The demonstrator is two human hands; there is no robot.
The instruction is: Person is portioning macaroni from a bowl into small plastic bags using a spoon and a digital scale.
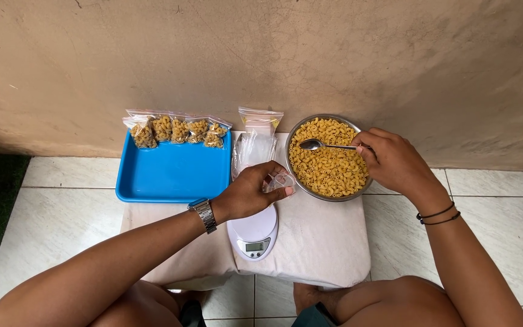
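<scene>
Left hand point(254, 191) pinched around a small clear zip bag point(279, 180), held right at the near rim of the steel bowl of dry elbow macaroni point(328, 163), apparently with its mouth toward the bowl so that a spoonful has only a short way to travel. Right hand point(394, 160) closed narrowly on the handle of a metal spoon point(313, 144), handle level, the spoon's bowl resting over the pasta near the far-left rim; no macaroni clearly seen on it. Just below the left hand, a white digital kitchen scale point(253, 233), platform bare, display facing the person for easy reading. Between tray and bowl, a stack of empty clear zip bags point(255, 145), leaning at the wall within reach of the left hand. On the far left, a blue plastic tray point(171, 178) with five filled macaroni bags point(177, 130) lined upright along its back edge, propped against the wall, leaving the tray's front bare. All set on a cushion in a white cloth cover point(322, 242) over a tiled floor point(62, 212). Metal wristwatch point(204, 215) on the left wrist, black bands point(438, 216) on the right.
</scene>
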